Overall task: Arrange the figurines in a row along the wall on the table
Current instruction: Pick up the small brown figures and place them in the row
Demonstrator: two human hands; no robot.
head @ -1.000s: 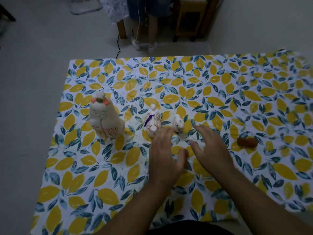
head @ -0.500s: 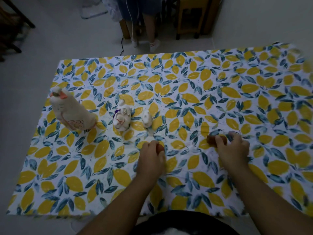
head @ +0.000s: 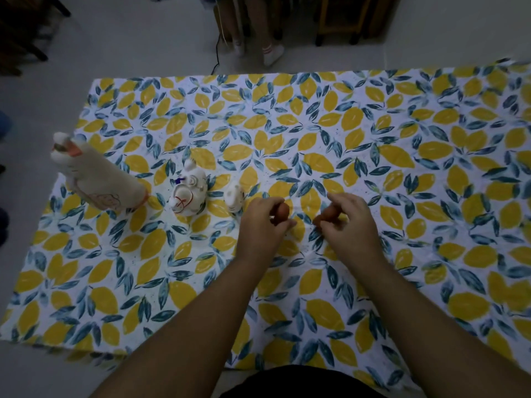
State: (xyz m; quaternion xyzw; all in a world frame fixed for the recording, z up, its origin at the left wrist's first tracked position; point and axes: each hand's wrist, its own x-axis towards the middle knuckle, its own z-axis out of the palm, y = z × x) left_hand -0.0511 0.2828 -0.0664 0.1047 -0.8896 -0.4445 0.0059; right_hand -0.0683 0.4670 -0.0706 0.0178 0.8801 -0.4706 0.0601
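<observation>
Since half a second ago our right hand [head: 349, 222] has carried its brown figurine [head: 327, 215] leftward — near the other brown figurine [head: 281, 212] pinched in our left hand [head: 260, 225]. Fingers of both hands close on them, just right of three white figurines — small [head: 235, 196], round [head: 188, 195], tall [head: 97, 176] — on the leaf-patterned surface [head: 402, 168].

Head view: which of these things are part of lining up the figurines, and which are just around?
Part of the job:
tall cat figurine
round white figurine
small white figurine
brown figurine in the left hand
brown figurine in the right hand

Just around:
leaf-print tablecloth
wooden stool
bystander's feet
</observation>
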